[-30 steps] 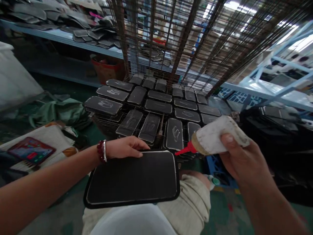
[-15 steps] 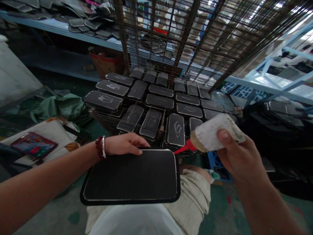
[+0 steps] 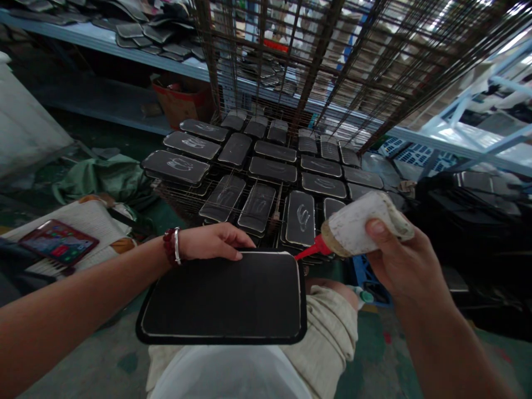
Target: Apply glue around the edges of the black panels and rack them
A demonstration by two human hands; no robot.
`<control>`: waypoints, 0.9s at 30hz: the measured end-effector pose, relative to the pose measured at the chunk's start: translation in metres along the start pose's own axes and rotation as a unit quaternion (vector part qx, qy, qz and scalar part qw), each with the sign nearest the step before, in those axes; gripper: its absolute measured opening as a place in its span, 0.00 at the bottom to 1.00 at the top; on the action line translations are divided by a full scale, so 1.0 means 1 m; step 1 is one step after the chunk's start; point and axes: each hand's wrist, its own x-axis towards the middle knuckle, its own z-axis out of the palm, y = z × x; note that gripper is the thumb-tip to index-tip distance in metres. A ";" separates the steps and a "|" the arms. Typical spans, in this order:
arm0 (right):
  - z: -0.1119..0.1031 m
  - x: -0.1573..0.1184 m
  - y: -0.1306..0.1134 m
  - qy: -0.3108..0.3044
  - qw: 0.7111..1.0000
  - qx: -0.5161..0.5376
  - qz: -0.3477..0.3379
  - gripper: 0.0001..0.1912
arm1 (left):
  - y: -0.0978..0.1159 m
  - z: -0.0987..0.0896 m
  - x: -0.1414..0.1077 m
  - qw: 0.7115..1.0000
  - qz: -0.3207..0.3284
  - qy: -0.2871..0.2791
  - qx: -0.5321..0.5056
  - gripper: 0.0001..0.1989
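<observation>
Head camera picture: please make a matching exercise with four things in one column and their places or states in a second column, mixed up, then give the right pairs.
Things:
1. glue bottle
2. black panel
3. bracelet
4. tablet

Places or states:
A. on the left wrist
B. lying on the pale cloth at far left
C. held in the right hand, red nozzle at the panel's corner
D. on the lap, left hand resting on its far edge

Pairs: 1-C, 2-D, 3-A, 4-B
</observation>
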 end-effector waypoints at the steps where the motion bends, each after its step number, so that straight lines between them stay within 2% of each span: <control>1: 0.000 0.001 0.001 -0.001 1.000 0.001 0.000 0.17 | 0.000 0.000 0.000 1.000 0.000 0.000 -0.005 0.17; 7: -0.003 0.002 0.008 0.008 1.000 0.001 0.002 0.19 | -0.004 -0.003 0.002 0.999 -0.004 0.016 -0.038 0.17; 12: -0.008 -0.002 0.008 -0.004 1.000 0.016 -0.003 0.15 | -0.004 -0.007 0.003 0.997 0.004 0.038 -0.069 0.16; 22: -0.016 -0.016 0.010 -0.002 1.000 0.031 0.002 0.15 | -0.011 -0.011 0.005 0.984 0.009 0.105 -0.146 0.16; 27: -0.019 -0.021 0.010 0.022 0.999 0.039 0.008 0.17 | -0.013 -0.011 0.004 0.971 0.015 0.148 -0.186 0.16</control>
